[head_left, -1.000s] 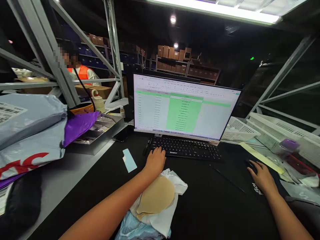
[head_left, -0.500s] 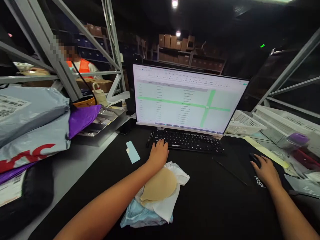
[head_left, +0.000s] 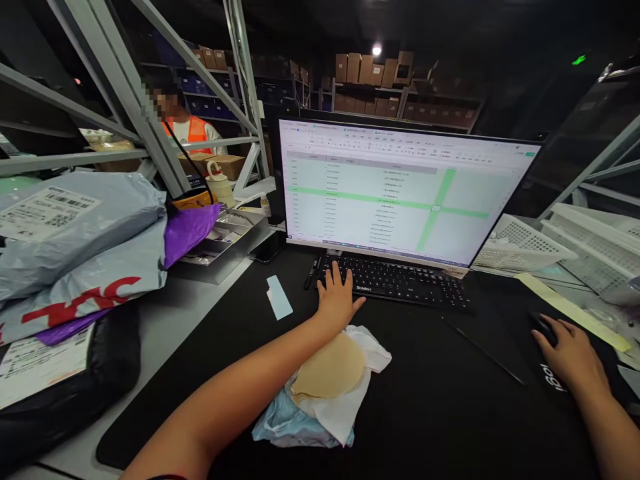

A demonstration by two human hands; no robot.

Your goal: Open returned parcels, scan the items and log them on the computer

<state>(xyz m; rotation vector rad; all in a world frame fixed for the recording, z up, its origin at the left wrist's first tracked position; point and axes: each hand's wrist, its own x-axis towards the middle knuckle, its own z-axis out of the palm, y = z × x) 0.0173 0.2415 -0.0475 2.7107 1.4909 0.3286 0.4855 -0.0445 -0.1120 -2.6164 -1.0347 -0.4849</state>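
My left hand (head_left: 339,297) lies over the left end of a black keyboard (head_left: 400,280), its fingers spread. On the right, my right hand (head_left: 573,350) is curved around a black computer mouse (head_left: 544,329) on a dark mat. Behind the keyboard a monitor (head_left: 360,223) displays a spreadsheet with one row and one column in green. Under my left forearm sits a beige rounded flat piece (head_left: 333,367) on crumpled white paper (head_left: 345,417) and a pale blue plastic bag (head_left: 283,423).
Grey plastic parcels (head_left: 95,260) and a black parcel (head_left: 115,360) are piled at left, beside a metal tray (head_left: 220,257). A light blue card (head_left: 279,297), a phone (head_left: 267,247) and a thin dark stick (head_left: 483,350) lie on the mat. White baskets (head_left: 530,247) stand right. A person (head_left: 193,133) is beyond the frame.
My left hand's fingers have spread apart over the keyboard. My right hand stays on the mouse. The whole view has shifted, so things appear further right.
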